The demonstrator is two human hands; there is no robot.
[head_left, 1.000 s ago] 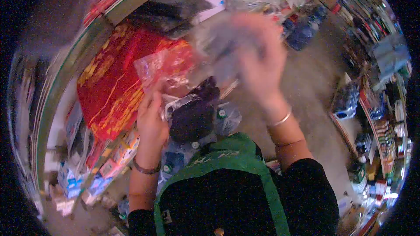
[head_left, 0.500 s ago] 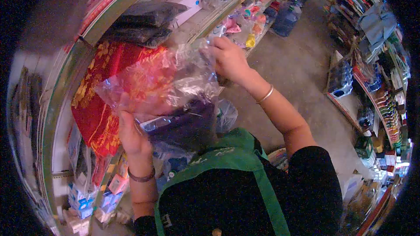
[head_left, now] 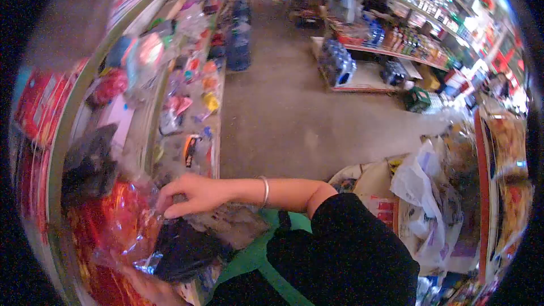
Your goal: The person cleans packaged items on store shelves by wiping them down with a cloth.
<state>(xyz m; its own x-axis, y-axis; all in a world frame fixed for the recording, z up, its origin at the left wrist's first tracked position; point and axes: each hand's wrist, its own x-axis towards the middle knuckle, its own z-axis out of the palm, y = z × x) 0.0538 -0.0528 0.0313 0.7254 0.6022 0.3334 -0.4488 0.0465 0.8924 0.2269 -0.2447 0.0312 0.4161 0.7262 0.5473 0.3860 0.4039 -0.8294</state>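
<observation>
A clear plastic bag [head_left: 148, 263] with dark folded fabric [head_left: 187, 248] is in front of me at lower left. My right hand [head_left: 195, 194] is closed, thumb and fingers pinching the thin film at the bag's upper edge. Low in the view, my left hand [head_left: 150, 287] is blurred and partly cut off, closed at the bag's shiny lower side. Behind the film lies red and gold patterned fabric [head_left: 93, 258], close to both hands. A dark plastic-wrapped bundle [head_left: 88, 164] sits just beyond it.
Shelving with small packaged goods [head_left: 184, 105] runs along the left. Blue bottle packs [head_left: 238, 37] stand at its far end. Across the floor [head_left: 272, 119] is a shelf unit with packed bottles [head_left: 338, 63]. White plastic bags [head_left: 422, 192] hang at right.
My view has swung to the right, bringing more of the aisle in. The bag and both hands now sit lower and further left, and the right hand is lower beside the bag's edge.
</observation>
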